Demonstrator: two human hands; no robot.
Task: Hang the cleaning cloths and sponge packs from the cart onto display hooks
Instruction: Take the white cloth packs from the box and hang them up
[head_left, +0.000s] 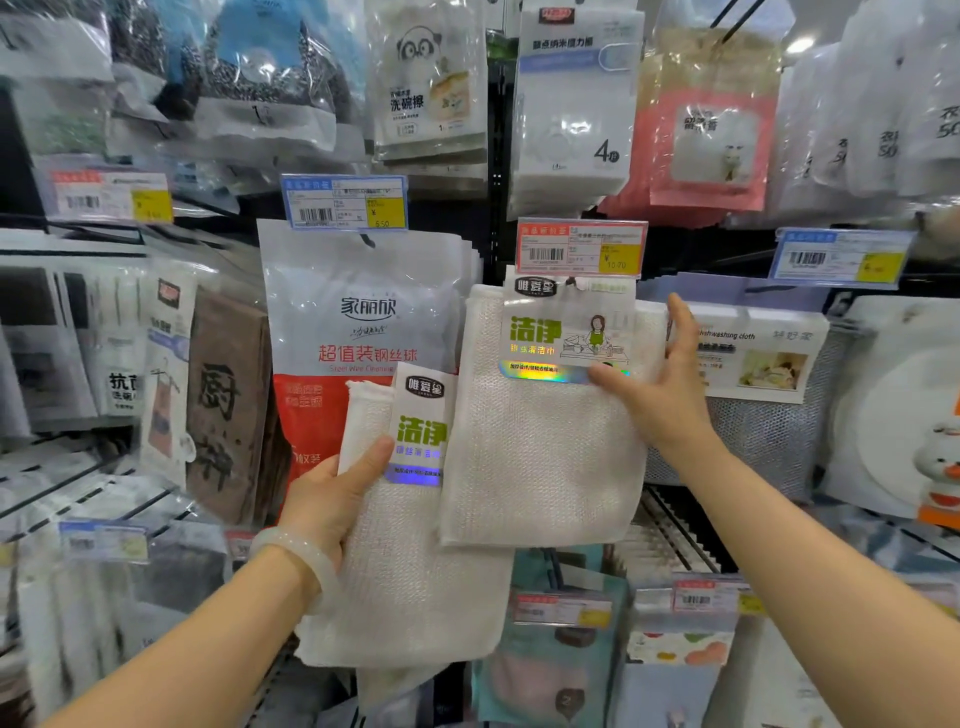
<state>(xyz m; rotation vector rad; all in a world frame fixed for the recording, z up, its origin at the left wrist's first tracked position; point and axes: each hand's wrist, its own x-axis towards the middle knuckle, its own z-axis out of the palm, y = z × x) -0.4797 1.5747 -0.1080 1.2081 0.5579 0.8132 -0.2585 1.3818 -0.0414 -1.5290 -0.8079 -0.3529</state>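
Observation:
My left hand (332, 493) grips a white mesh cleaning cloth (410, 587) with a green-lettered label, held low in front of the display. A second identical cleaning cloth (540, 457) hangs by its card header at a display hook (571, 283) under a red price tag (582, 247). My right hand (660, 384) holds this cloth at its right edge, thumb on the holographic strip of the label, fingers spread behind. The cart is out of view.
A steel wire ball pack (358, 322) hangs to the left under a blue price tag (344, 202). A dishwashing cloth pack (753, 364) hangs right of my hand. Sponge packs (571, 104) fill the upper row, more packs hang below.

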